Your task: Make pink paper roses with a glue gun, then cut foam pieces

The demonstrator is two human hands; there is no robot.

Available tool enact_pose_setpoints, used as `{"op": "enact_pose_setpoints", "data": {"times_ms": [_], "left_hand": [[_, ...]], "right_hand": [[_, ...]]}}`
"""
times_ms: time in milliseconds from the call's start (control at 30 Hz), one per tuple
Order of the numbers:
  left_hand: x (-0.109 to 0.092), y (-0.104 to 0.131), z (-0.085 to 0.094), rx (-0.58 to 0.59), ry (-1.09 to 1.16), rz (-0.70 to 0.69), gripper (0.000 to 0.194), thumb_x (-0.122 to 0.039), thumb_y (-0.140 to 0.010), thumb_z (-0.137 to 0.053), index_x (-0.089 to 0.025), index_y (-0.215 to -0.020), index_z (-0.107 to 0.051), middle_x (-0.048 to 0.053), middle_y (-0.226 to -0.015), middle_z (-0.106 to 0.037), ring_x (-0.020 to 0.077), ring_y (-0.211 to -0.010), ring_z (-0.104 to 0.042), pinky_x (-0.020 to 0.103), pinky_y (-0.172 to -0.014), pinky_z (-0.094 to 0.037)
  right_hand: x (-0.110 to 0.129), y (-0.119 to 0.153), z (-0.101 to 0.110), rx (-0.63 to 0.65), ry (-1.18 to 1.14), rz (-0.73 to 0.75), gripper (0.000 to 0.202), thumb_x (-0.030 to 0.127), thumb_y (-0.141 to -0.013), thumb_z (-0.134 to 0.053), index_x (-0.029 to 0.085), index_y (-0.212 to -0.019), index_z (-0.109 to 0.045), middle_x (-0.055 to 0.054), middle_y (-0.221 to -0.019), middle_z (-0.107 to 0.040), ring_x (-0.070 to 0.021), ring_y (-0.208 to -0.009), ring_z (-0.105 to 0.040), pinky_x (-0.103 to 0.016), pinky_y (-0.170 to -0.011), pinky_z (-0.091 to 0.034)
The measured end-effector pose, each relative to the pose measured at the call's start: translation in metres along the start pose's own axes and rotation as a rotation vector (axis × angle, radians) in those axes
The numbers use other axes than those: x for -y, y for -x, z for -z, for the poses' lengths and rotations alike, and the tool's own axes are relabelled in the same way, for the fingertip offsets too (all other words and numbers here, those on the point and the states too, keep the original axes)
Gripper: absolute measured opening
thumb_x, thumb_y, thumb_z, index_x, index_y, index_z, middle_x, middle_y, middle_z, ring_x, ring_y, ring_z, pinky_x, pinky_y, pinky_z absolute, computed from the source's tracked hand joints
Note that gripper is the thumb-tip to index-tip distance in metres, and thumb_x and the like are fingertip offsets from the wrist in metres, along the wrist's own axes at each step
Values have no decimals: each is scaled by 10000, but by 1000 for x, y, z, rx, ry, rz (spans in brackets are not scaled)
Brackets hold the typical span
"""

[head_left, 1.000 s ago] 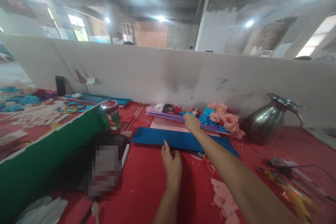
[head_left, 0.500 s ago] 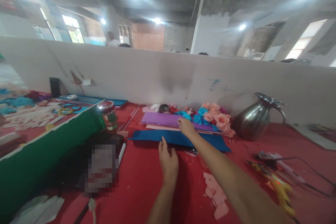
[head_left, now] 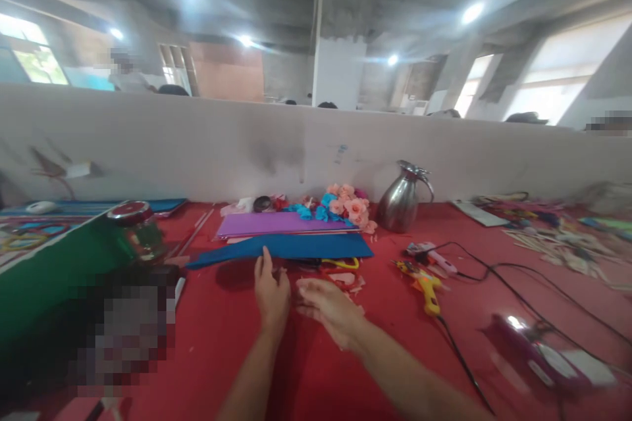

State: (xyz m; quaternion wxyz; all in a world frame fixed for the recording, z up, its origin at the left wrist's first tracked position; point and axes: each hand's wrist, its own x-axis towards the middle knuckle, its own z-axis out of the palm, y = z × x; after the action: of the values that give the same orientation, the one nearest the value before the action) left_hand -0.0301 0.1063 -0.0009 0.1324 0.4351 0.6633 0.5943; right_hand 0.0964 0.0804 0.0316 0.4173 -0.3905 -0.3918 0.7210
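A long blue sheet lies across the middle of the red table, its left end bent and a shadow under its near edge. My left hand is at that edge, its fingers apart and one fingertip overlapping the sheet; contact is unclear. Just right of it, my right hand has its slightly bent fingers turned toward the left hand. Nothing plainly shows in either hand. Behind the blue sheet is a stack of purple sheets. Yellow-handled scissors and pink scraps lie by the blue sheet's near right edge.
Pink paper flowers and a steel jug stand at the back. A yellow glue gun and cords lie right. Left are a red-lidded jar and a green divider. A white partition runs behind.
The view has turned right, bringing in more of the table's right side. My right hand has drawn back from above the purple sheets to beside my left hand, which stays at the blue sheet.
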Motion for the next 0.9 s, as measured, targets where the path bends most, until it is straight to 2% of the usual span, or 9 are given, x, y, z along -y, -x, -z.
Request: {"op": "enact_pose_setpoints", "data": {"times_ms": [100, 233, 333, 433, 533, 600, 667, 733, 900], "left_hand": [[-20, 15, 6, 17, -19, -42, 640, -195, -775, -529, -202, -1400, -390, 145, -1416, -406, 277, -1227, -475, 400, -1022, -375], [-40, 51, 20, 62, 20, -35, 604, -221, -763, -561, -269, -1356, -456, 92, -1385, -466, 267, -1193, -512, 388, -992, -414], [-39, 79, 34, 164, 27, -13, 493, -247, -757, -572, -287, -1248, -577, 61, -1338, -526, 267, -1220, -489, 393, -1018, -388], [-28, 97, 49, 273, 108, 107, 264, -225, -722, -589, -265, -937, -736, 54, -1269, -584, 275, -1210, -494, 411, -1050, -351], [-24, 101, 65, 176, 409, 427, 255, -149, -655, -623, -244, -869, -723, 62, -1102, -667, 264, -1108, -571, 467, -1047, -348], [-30, 98, 79, 110, 739, 552, 362, -70, -589, -615, -257, -890, -689, 33, -1058, -681, 248, -1069, -597, 481, -1016, -387], [-40, 93, 95, 129, 958, 638, 278, -92, -609, -595, -224, -841, -672, 50, -1018, -692, 267, -1042, -613, 511, -967, -431], [-51, 86, 111, 134, 1014, 729, 147, -173, -699, -574, -184, -816, -661, 84, -977, -701, 277, -1000, -631, 521, -915, -473], [-56, 76, 140, -130, 837, 726, 206, -100, -750, -561, -201, -912, -639, 39, -908, -720, 189, -804, -673, 428, -815, -551]], "right_hand": [[8, 3, -7, -34, -362, -91, 181, 301, -719, -691, 166, -790, -593, -31, -785, -658, -136, -717, -638, -262, -721, -491], [21, -5, -12, 58, -527, -69, 254, 421, -803, -604, 172, -848, -589, -50, -796, -681, -176, -766, -653, -289, -698, -511], [17, -10, -11, -7, -586, -66, 154, 325, -805, -610, 186, -853, -565, -26, -760, -683, -182, -745, -656, -300, -665, -522], [8, -10, -5, -125, -669, -97, 73, 150, -790, -579, 194, -821, -529, 2, -723, -674, -146, -679, -652, -270, -638, -524], [3, -8, 1, -138, -677, -91, 82, 115, -796, -529, 195, -814, -521, 13, -709, -667, -118, -627, -635, -248, -618, -524], [2, -6, 2, -163, -633, -91, 90, 115, -783, -518, 198, -817, -522, 20, -679, -655, -116, -603, -623, -239, -594, -522], [-1, -5, 1, -195, -593, -104, 113, 111, -756, -517, 205, -819, -515, 32, -631, -633, -117, -568, -606, -232, -566, -515], [-5, -2, -3, -215, -568, -107, 144, 108, -729, -527, 217, -818, -499, 58, -569, -594, -113, -516, -577, -226, -539, -504], [-14, 10, -17, -210, -437, -43, 238, 137, -655, -594, 242, -833, -474, 73, -604, -603, -114, -519, -578, -241, -543, -493]]}}
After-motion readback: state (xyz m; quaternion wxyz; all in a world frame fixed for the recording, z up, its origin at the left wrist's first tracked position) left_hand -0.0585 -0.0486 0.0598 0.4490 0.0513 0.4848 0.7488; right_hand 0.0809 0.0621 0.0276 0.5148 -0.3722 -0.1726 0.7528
